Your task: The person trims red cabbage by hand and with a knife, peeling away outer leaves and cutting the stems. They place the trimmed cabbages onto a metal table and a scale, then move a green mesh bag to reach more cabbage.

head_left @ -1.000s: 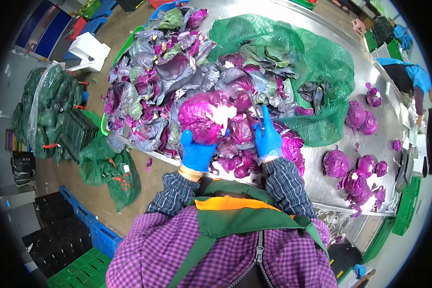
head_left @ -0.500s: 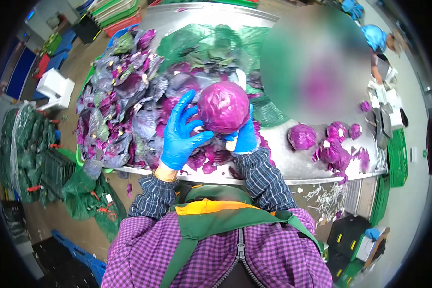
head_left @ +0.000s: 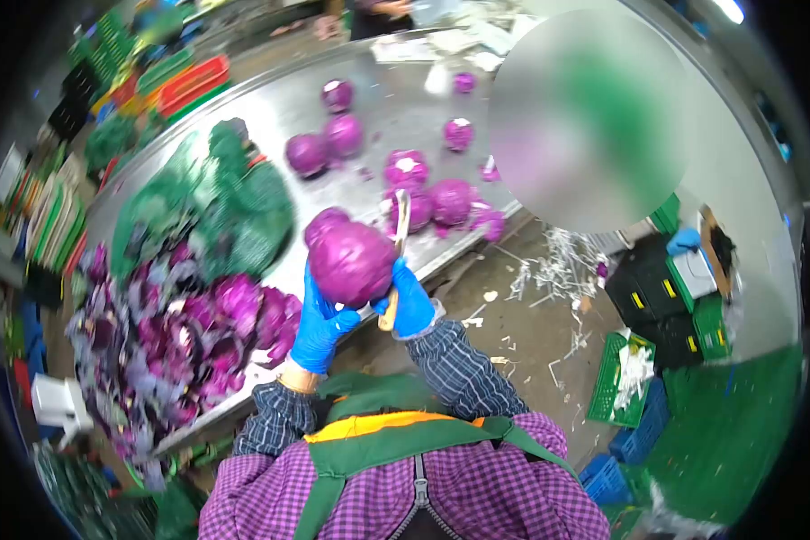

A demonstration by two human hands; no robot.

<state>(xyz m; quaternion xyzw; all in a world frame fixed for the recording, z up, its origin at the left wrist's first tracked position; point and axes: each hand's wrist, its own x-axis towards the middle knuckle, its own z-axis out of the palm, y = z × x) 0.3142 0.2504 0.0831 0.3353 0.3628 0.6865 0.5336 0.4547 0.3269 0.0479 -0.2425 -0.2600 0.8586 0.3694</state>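
A large red cabbage (head_left: 353, 265) is held up over the metal table's front edge. My left hand (head_left: 317, 326), in a blue glove, has its fingers round the cabbage's left and lower side. My right hand (head_left: 410, 301), also gloved in blue, is closed on the wooden handle of a knife (head_left: 401, 220). The blade points up along the cabbage's right side. Another red cabbage (head_left: 326, 224) shows just behind the held one. Loose cabbage leaves (head_left: 189, 346) are heaped to the left of my hands.
Green net bags (head_left: 234, 211) lie on the metal table (head_left: 265, 103). Several cabbages (head_left: 450, 200) sit towards its right side. Green, blue and black crates (head_left: 621, 378) stand on the floor at the right. A person's hand (head_left: 391, 9) shows at the far side.
The view has swung to the right. My left hand, spread beside the cabbage before, now cups it from below. The knife blade now shows beside the cabbage instead of behind it.
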